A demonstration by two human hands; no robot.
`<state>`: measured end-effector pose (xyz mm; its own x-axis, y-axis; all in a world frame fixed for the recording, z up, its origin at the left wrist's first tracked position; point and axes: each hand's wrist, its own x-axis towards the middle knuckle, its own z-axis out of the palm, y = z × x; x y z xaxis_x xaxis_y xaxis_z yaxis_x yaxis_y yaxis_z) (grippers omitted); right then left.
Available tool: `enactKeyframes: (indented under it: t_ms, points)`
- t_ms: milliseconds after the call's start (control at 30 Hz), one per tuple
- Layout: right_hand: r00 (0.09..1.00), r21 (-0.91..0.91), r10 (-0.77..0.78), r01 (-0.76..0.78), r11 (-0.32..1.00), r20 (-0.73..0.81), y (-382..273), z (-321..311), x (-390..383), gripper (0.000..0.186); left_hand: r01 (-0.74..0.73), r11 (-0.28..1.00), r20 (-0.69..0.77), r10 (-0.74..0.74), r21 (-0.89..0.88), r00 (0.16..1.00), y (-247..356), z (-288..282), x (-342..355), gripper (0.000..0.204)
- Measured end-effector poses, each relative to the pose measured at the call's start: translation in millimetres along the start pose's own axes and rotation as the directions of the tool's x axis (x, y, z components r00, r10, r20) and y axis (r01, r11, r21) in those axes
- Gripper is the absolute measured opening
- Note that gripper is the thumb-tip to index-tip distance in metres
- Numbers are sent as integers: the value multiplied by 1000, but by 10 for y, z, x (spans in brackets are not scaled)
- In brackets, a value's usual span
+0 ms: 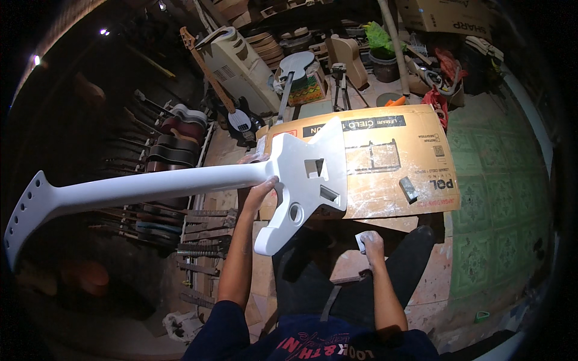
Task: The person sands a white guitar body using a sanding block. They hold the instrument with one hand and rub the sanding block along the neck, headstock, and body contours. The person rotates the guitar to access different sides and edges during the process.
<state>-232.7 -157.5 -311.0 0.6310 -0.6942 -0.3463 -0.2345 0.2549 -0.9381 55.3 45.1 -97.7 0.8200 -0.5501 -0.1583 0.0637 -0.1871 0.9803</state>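
Where the white guitar (198,178) is suspended in front of the person, its long axis runs left to right across the scene, headstock (27,204) to the left and body (301,186) to the right. The body shows two rectangular cavities and one round opening. Its right end overlaps the left part of a cardboard sheet (368,206); contact between them cannot be confirmed.

The left hand (262,188) is the nearer hand and is in contact with the guitar. Its fingers are closed around the neck where the neck meets the body, the thumb at the near edge and the fingertips partly visible beyond the far edge. The left forearm extends away from the person, almost straight up to the neck.

Governing relation: the body lies to the far left of the right hand (374,246), with a gap between them. The fingers of the right hand are closed on a small pale piece (361,242); its material cannot be determined. The right forearm leans slightly left, and the hand is held above the lap, beside the right thigh, short of the sheet's near edge.

A small dark block (409,189) rests on the sheet's right half. Racked guitars (174,144) stand to the left; green floor tiles (487,210) extend to the right.
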Motion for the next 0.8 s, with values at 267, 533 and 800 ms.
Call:
enactKeyframes:
  t_ms: [267,533,800]
  points:
    - [998,6,54,-55,998,33,-14,11,-16,12,81,989,86,-92,126,992,-59,-152,-24,49]
    - [997,-22,60,-61,998,-39,334,4,141,27,36,997,110,-43,64,993,-60,-80,22,48]
    - [993,-28,102,-104,994,-67,-97,45,-56,33,59,989,121,-75,133,990,-137,-116,54,50]
